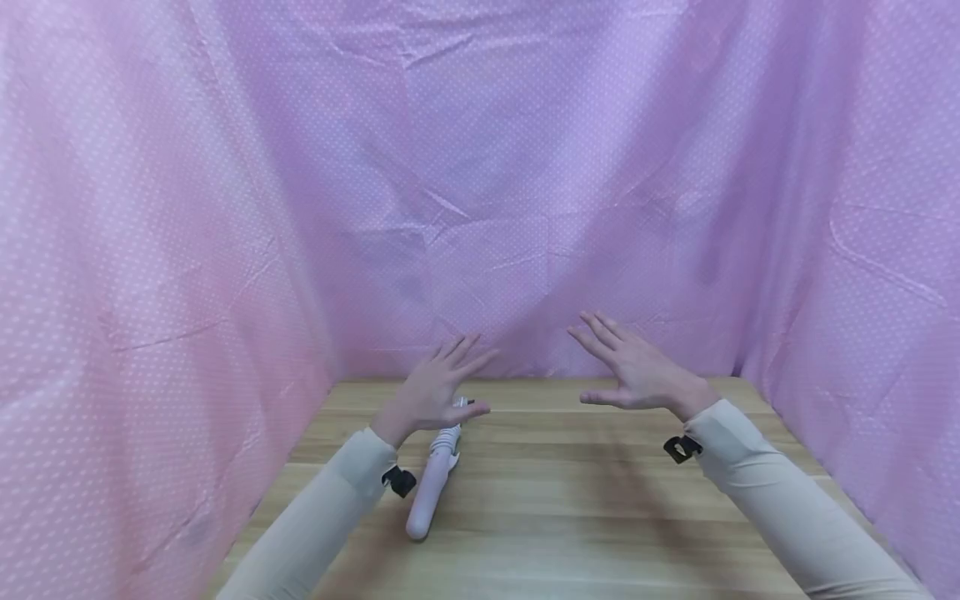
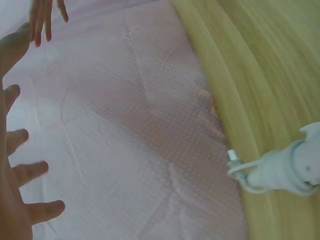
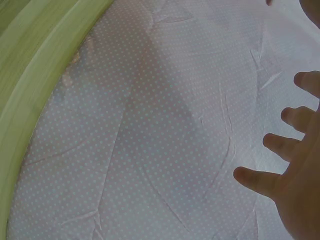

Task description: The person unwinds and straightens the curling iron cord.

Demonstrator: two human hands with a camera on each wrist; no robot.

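Observation:
A pale pink curling iron (image 1: pixel 429 496) lies on the wooden table (image 1: pixel 540 500), left of the middle, its rounded end toward me. White cord is wound round its far part, and a small lever sticks out at the side. In the left wrist view the cord-wrapped end (image 2: pixel 280 172) and a plug (image 2: pixel 232 156) show. My left hand (image 1: pixel 431 392) hovers above the far end of the iron and overlaps it in the head view, fingers spread and straight. On the other side my right hand (image 1: pixel 637 371) is raised over the table, fingers likewise spread, holding nothing.
Pink dotted cloth (image 1: pixel 525 208) hangs at the back and on both sides of the table. Each wrist carries a black strap mount, one on the left (image 1: pixel 399 481) and one on the right (image 1: pixel 682 448). Arm shadows fall across the wood.

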